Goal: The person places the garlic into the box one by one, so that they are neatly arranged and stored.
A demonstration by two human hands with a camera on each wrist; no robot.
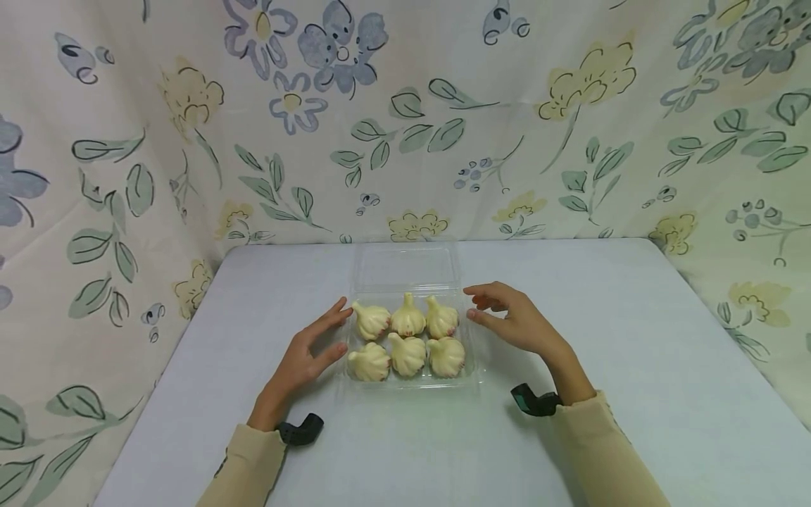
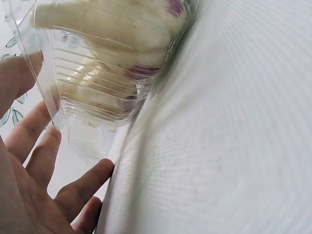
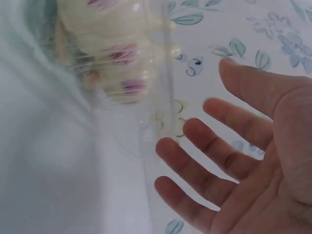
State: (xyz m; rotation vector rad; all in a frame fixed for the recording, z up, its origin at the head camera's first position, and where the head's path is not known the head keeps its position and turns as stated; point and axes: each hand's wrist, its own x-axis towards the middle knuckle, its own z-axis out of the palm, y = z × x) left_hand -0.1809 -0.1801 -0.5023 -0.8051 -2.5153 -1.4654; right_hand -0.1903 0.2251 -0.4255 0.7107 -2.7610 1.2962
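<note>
A clear plastic clamshell box (image 1: 412, 385) lies in the head view with its lid (image 1: 407, 267) folded back away from me. Several garlic bulbs (image 1: 408, 355) fill it in two rows, pale with purple marks at their bases. At the box's left side is my left hand (image 1: 305, 355), fingers spread, fingertips right at the rim. The left wrist view shows that hand beside the ribbed side wall (image 2: 97, 83). My right hand (image 1: 516, 317) is off the box's right side, fingers loosely extended and holding nothing; the right wrist view shows a gap between its fingertips and the box.
The box stands on a white-covered table (image 1: 405, 451). A flower-patterned cloth (image 1: 405, 176) hangs behind the table and along its sides. Each wrist wears a black camera mount, one on the left (image 1: 300, 429) and one on the right (image 1: 535, 401).
</note>
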